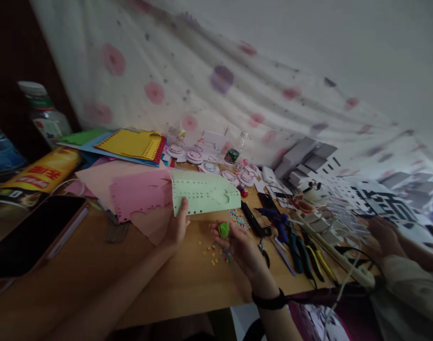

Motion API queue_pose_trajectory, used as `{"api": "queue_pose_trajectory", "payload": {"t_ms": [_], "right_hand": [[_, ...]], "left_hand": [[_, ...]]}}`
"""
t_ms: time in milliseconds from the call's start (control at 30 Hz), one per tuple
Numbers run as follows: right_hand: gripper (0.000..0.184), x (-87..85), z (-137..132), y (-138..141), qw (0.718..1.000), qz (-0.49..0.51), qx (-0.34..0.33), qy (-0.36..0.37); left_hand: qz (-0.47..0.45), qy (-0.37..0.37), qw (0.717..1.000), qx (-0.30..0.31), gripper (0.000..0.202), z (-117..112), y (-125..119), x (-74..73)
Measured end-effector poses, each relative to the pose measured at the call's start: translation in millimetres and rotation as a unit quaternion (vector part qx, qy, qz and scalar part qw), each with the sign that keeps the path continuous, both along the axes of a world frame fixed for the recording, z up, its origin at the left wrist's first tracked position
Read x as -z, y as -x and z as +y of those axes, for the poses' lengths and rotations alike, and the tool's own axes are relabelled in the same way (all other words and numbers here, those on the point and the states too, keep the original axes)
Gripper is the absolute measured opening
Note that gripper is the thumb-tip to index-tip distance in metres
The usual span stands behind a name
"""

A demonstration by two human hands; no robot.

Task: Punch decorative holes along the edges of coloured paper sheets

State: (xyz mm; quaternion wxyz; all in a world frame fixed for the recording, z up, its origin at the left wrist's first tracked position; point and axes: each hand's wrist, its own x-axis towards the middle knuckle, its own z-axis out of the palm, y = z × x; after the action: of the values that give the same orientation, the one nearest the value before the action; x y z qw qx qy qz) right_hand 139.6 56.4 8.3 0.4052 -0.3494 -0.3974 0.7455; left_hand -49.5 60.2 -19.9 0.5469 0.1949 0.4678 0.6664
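My left hand [176,226] pinches the near edge of a pale green punched foam sheet [204,192] that lies on the wooden table [95,265]. Close beside it, my right hand [239,246] is curled round a small green ball-like piece [224,230]; a black band circles that wrist. Tiny coloured beads [216,253] are scattered on the wood between and under the two hands. A pink foam sheet [140,192] with a scalloped edge lies just left of the green one.
A dark phone [31,234] lies at the left. Stacked yellow, blue and green foam sheets [129,144] sit at the back. Pliers and scissors [294,246] lie right of my right hand. Another person's hand [384,234] rests at the far right. A flowered cloth [237,71] hangs behind.
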Motion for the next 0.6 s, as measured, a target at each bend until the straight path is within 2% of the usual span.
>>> {"api": "queue_pose_trajectory", "payload": {"t_ms": [167,367,600], "right_hand": [[0.039,-8.6,1,-15,0.999,0.011,-0.021,0.043],[0.033,-17.0,-3,-15,0.995,0.019,-0.017,0.092],[0.044,-19.1,-1,-13,0.997,-0.048,-0.041,0.041]], "left_hand": [[0.011,0.036,0.999,0.003,0.059,-3,0,-1.5],[0.016,0.054,0.998,0.010,0.057,0,1,-4.2],[0.033,0.040,0.999,0.015,0.053,0,3,-3.5]]}}
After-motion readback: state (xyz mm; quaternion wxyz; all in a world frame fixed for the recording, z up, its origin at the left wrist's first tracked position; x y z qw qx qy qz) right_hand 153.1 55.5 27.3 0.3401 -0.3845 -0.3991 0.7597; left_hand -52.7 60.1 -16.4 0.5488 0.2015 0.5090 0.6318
